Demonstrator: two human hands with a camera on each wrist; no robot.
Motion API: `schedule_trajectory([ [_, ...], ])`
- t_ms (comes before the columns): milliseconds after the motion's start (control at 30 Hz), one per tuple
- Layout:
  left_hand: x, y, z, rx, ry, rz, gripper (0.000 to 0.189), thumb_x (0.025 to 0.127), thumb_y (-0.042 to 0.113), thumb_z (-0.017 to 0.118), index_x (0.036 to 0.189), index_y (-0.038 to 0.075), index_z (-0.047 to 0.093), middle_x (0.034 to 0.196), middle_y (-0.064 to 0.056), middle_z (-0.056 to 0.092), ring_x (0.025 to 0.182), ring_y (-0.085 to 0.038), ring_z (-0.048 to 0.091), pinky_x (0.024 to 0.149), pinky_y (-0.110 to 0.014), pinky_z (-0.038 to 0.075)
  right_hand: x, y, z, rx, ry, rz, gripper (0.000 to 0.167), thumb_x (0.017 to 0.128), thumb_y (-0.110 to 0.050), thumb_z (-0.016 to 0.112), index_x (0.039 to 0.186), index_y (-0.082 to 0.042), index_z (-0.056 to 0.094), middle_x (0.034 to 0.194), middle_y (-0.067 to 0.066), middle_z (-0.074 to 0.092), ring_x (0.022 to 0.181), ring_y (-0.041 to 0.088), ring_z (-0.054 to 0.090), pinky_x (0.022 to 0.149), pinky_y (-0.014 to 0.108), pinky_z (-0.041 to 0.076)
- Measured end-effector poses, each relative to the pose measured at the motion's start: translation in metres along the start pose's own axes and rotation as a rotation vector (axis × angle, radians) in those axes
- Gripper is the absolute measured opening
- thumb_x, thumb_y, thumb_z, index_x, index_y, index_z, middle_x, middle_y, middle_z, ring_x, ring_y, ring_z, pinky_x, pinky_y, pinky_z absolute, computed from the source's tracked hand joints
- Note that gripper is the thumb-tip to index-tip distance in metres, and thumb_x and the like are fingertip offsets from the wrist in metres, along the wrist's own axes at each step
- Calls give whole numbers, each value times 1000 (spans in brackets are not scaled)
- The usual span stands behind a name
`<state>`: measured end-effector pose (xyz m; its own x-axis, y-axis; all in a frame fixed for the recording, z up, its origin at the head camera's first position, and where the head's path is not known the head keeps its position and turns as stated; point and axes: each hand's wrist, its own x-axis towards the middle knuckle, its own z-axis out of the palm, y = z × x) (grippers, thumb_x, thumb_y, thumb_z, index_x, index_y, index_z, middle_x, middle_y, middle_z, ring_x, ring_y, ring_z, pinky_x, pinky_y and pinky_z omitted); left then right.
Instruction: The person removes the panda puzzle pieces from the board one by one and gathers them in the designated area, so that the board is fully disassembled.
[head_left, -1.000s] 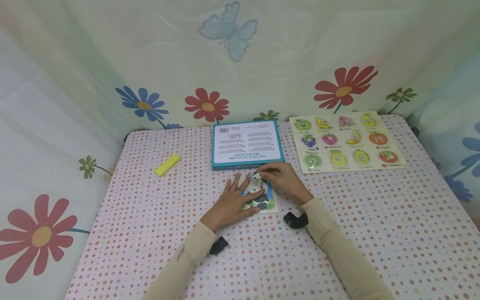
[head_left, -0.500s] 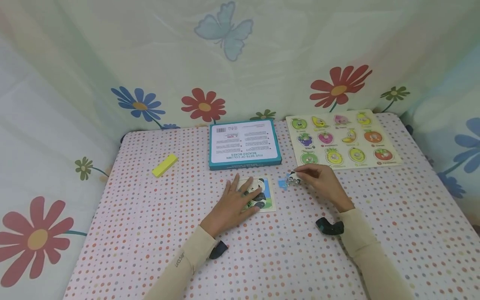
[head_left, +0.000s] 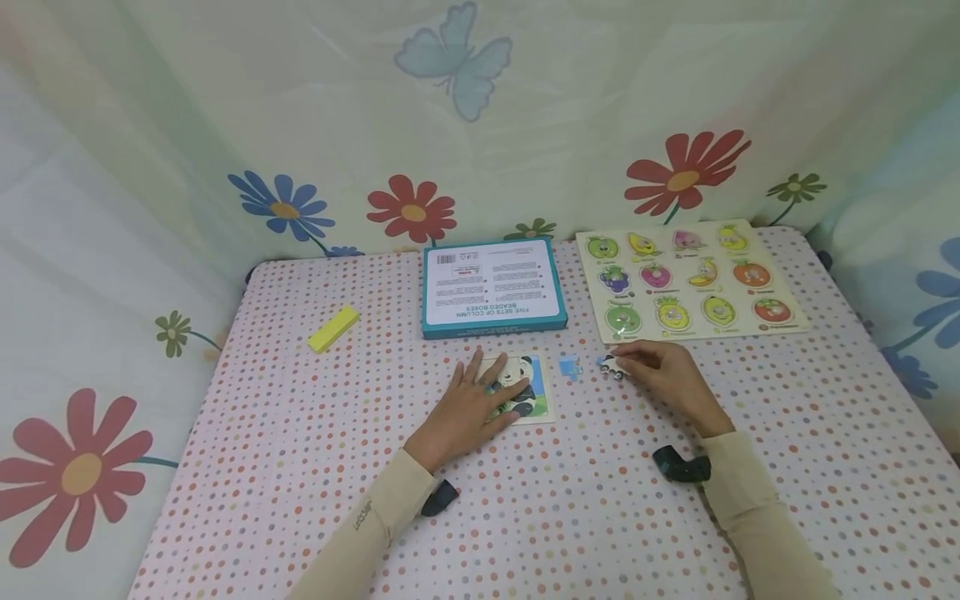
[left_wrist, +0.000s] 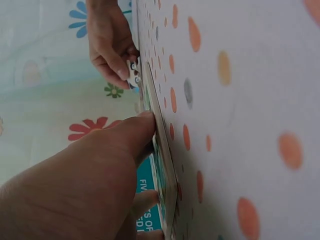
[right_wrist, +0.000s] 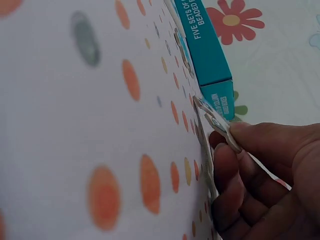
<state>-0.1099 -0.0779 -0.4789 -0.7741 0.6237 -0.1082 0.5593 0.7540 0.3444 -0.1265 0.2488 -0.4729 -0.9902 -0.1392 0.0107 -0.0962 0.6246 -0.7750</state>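
Pinching: R hand [head_left: 671, 381] has panda-face piece [head_left: 612, 366] by one edge, btwn thumb & fingers; grip closed down to piece thickness. Pressure can't be read from here.
Piece position: right of puzzle board [head_left: 549, 405], beyond blue piece [head_left: 570, 367], low over tablecloth [head_left: 525, 517]; R-wrist view has it tilted, can't tell if lower edge touches cloth.
Bracing: L hand [head_left: 468, 408] rests across the board, fingers spread & near straight, nothing gripped.
Puzzle board: flat on cloth; panda picture partly under L fingers, so I can't count pcs seated.
Blue piece: loose on cloth, btwn board & R hand, apart from both.
Step (my read): handling loose pcs beside the board.
Technique: I'd level the panda-face piece before letting go, far edge first, then ease thumb off; light pinch, rim only, so tabs don't snag.
Spacing: I'd want a gap to the blue piece, else edges could overlap.
Risk: fruit board [head_left: 666, 242] is just behind R fingers; prob. best to stay low & clear of its edge.
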Motion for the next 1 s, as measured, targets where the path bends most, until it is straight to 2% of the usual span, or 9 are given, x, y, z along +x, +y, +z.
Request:
schedule_trajectory([
  [200, 0, 0, 0, 20, 8, 6, 51, 99, 51, 40, 148, 38, 32, 161, -5, 12, 146, -38, -2, 115, -57, 10, 2, -2, 1, -55, 7, -24, 22, 94, -16, 64, 109, -1, 70, 107, 17, 69, 76, 7, 59, 62, 17, 47],
  [467, 1, 0, 1, 22, 17, -1, 57, 100, 51, 38, 152, 37, 22, 161, -6, 11, 146, -37, -1, 115, -57, 9, 5, -1, 3, -47, 0, -46, 20, 93, -15, 64, 109, -4, 70, 111, 14, 69, 86, -5, 57, 70, 11, 47],
  [700, 1, 4, 0, 29, 37, -4, 54, 101, 49, 38, 151, 34, 28, 161, -7, 12, 146, -38, 0, 115, -58, 9, 5, -1, 3, -53, 1, -33, 20, 94, -16, 63, 109, -4, 71, 111, 13, 69, 87, -2, 58, 69, 12, 47],
  [1000, 1, 4, 2, 28, 39, -7, 53, 100, 50, 37, 151, 34, 29, 161, -7, 12, 147, -38, 0, 115, -58, 10, 5, -1, 3, -48, -4, -26, 21, 94, -17, 63, 109, -5, 70, 111, 13, 69, 87, 0, 59, 70, 13, 46],
])
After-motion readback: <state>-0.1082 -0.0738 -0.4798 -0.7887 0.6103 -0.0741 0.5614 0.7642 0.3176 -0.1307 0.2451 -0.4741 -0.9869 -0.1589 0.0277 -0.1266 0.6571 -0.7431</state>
